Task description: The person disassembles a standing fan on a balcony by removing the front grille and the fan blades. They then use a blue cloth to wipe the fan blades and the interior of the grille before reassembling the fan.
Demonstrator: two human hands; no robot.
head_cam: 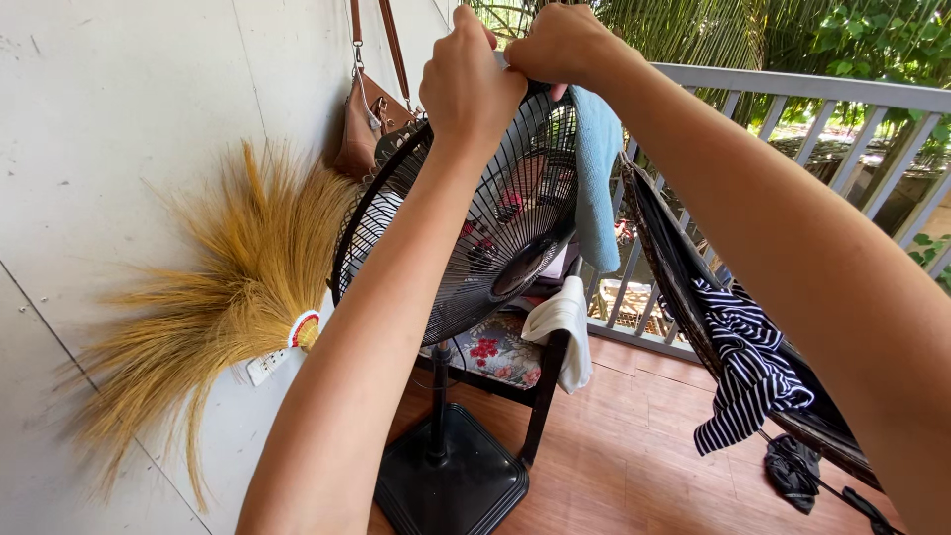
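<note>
Both forearms enter from the lower edge, elbows cut off, and meet at the top rim of a standing fan (485,238). The left hand (466,84) is curled into a fist over the rim of the black wire grille (515,198), its fingertips hidden on the far side; the right hand (567,45) is likewise closed just beside it, touching it, and a small pale edge shows between the two, too small to identify. Whether each hand grips the grille itself or a clip on it cannot be told. The fan head is round, made of fine black radial wires around a dark centre disc, and is tilted slightly downward; it stands on a thin pole rising from a square black base (451,481) on the wooden floor (634,466). The left forearm covers part of the grille. A blue cloth (597,188) hangs just behind the fan's right edge. A straw broom (233,297) and a brown handbag (367,124) hang on the pale wall; the bag's strap is cut off at the top. A striped garment (743,367) drapes over a woven chair at right, beside a grey railing (822,94).
</note>
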